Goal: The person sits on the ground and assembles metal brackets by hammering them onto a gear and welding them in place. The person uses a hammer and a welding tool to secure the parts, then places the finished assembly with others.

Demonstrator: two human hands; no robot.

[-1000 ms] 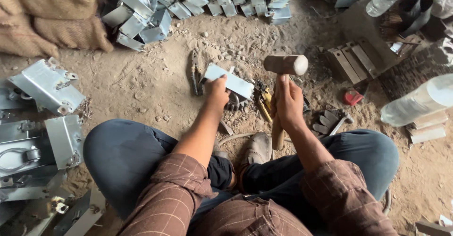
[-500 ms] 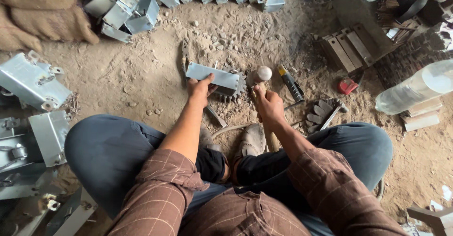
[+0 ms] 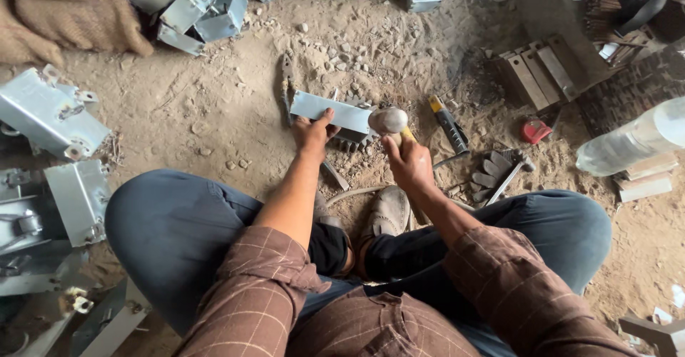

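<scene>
I sit cross-legged on a dirt floor. My left hand (image 3: 312,133) presses down on a flat grey metal strip (image 3: 330,111) lying on the ground in front of me. My right hand (image 3: 408,161) grips the wooden handle of a hammer; the round steel hammer head (image 3: 387,120) rests against the right end of the strip. A pair of pliers (image 3: 287,86) lies just behind the strip's left end.
Bent sheet-metal brackets are piled at the top (image 3: 214,4) and at the left (image 3: 50,114). A yellow-and-black utility knife (image 3: 447,123), a red object (image 3: 535,130), a glove (image 3: 491,173), flat metal bars (image 3: 534,75) and a plastic bottle (image 3: 631,143) lie to the right. Burlap sacks (image 3: 64,11) sit top left.
The hammer, raised high a second ago, has come down onto the right end of the strip. My left hand has kept holding the strip.
</scene>
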